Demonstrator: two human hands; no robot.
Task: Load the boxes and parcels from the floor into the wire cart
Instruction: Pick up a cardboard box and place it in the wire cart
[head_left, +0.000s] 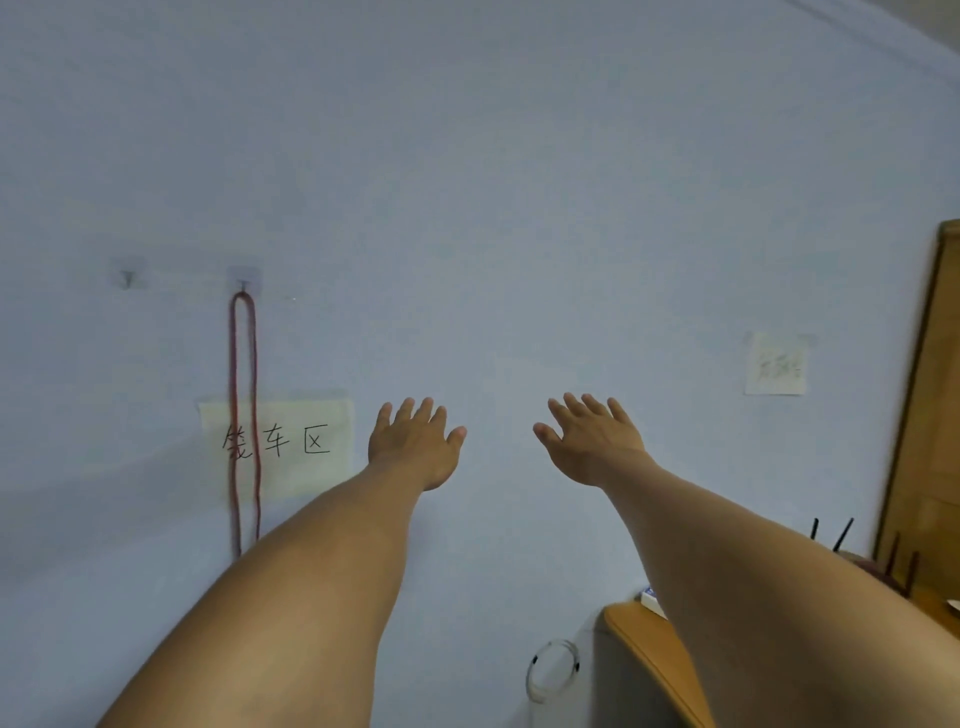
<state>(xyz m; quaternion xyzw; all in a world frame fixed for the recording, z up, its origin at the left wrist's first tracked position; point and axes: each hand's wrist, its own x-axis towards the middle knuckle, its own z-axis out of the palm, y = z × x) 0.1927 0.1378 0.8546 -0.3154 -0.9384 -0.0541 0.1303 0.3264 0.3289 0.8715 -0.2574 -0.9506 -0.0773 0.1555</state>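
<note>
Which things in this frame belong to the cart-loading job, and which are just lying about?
Job: left hand, right hand, both open and empty; nothing else of the job shows.
Lying about: red cord on wall hook, handwritten sign, small note, wooden table.

Pale blue-grey wall (467, 156) fills most of frame. Left of centre: two clear adhesive hooks (126, 279) side by side; right-hand hook (243, 283) carries long red cord loop (235, 415), hanging straight down. Paper sign (301, 441) with three handwritten black characters taped to wall, cord crossing its left part. Right: small paper note (776, 364), writing faint, unreadable. Right edge: wooden door frame (930, 389). Lower right: wooden tabletop (649, 654), two black antennas (841, 535) above it. Clear ring-shaped object (553, 667) just left of table.
</note>
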